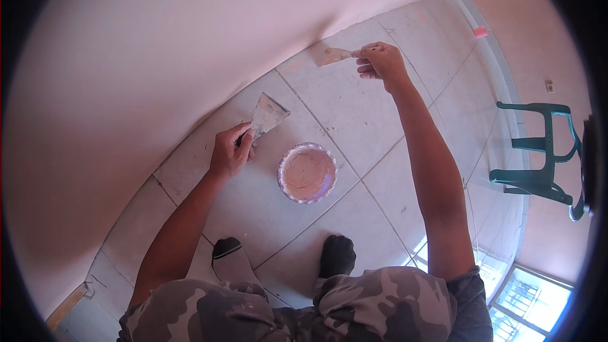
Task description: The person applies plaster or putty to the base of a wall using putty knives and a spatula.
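Observation:
My left hand (pixel 232 151) is closed around the handle of a wide putty knife (pixel 269 114), its stained blade tilted up toward the wall. Farther off to the right, my right hand (pixel 382 66) grips a second putty knife (pixel 335 56), whose blade points left and bears a pinkish smear. Between my arms, a round bowl (pixel 307 173) with a purple-and-white rim stands on the floor. Pinkish paste coats its inside. Neither blade touches the bowl.
A pale pink wall (pixel 139 69) runs along the left and far side. White floor tiles (pixel 373 145) bear small specks. At the right stands a green plastic chair (pixel 538 152). A small pink object (pixel 481 31) lies by the far baseboard. My socked feet (pixel 337 254) are behind the bowl.

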Available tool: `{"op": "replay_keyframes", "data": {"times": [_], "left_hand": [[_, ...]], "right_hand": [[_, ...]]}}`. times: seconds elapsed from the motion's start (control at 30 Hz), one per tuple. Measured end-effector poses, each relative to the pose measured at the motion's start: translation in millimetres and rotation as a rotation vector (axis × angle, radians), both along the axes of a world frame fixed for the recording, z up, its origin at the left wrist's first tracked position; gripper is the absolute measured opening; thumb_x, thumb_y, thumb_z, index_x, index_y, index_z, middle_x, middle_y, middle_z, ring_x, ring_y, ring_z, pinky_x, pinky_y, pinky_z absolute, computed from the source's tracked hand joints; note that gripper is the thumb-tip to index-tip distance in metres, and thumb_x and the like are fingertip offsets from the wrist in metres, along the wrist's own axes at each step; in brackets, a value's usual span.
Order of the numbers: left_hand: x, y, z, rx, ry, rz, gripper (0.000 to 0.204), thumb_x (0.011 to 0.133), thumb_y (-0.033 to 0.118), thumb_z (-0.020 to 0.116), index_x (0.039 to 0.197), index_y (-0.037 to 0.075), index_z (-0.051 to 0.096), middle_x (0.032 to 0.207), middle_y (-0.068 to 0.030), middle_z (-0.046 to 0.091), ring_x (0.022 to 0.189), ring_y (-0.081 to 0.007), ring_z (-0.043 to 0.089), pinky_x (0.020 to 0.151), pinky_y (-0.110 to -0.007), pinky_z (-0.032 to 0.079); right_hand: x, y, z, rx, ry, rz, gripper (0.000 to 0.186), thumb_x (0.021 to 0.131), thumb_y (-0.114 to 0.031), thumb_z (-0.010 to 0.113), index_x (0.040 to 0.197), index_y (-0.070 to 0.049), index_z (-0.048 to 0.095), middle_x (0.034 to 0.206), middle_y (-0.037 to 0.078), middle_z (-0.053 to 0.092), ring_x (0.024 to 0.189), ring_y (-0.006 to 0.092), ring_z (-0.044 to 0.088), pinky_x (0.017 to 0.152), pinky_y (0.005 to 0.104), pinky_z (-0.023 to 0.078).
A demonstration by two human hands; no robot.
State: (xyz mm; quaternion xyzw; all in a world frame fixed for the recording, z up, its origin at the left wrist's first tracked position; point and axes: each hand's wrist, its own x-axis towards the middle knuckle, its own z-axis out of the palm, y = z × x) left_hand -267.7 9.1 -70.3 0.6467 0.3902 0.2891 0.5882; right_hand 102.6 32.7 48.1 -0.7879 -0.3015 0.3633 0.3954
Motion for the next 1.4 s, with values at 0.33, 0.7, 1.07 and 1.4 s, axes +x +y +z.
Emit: {"op": "replay_keyframes", "data": {"times": [0.33,0.7,1.07,1.4], "left_hand": [[1,2,-2,-0.012,0.009,-0.003,0.026,0.099,0.012,0.055,0.114,-0.007,0.065,0.070,-0.0070,0.063,0.052,-0.0095,0.057,0.049,-0.025,0.047],[1,1,-1,0.018,0.055,-0.024,0.025,0.100,0.009,0.051,0.115,-0.008,0.063,0.072,-0.0059,0.061,0.054,-0.0090,0.057,0.049,-0.025,0.046],[5,1,3,-0.019,0.018,-0.001,0.024,0.099,0.008,0.053,0.114,-0.006,0.065,0.067,-0.0052,0.060,0.051,-0.0087,0.056,0.047,-0.025,0.044],[3,0,1,-0.017,0.082,-0.023,0.027,0.102,0.009,0.048,0.120,-0.006,0.062,0.073,-0.0059,0.061,0.054,-0.0084,0.055,0.049,-0.024,0.044]], "right_hand": [[-15,23,-15,0.190,-0.283,0.044,0.026,0.083,-0.020,0.072,0.082,0.006,0.071,0.074,0.012,0.071,0.060,0.0171,0.072,0.058,0.0273,0.061],[-22,73,7,0.125,-0.365,0.149,0.026,0.086,-0.021,0.069,0.084,0.005,0.072,0.076,0.013,0.072,0.066,0.0168,0.073,0.067,0.0251,0.061],[-17,-1,-9,0.448,-0.139,-0.103,0.027,0.091,-0.017,0.068,0.093,0.009,0.068,0.083,0.015,0.072,0.068,0.0206,0.073,0.067,0.0286,0.063],[-26,-7,-73,0.497,0.048,-0.361,0.022,0.092,-0.014,0.067,0.097,0.008,0.063,0.087,0.016,0.072,0.071,0.0203,0.073,0.065,0.0292,0.063]]}}
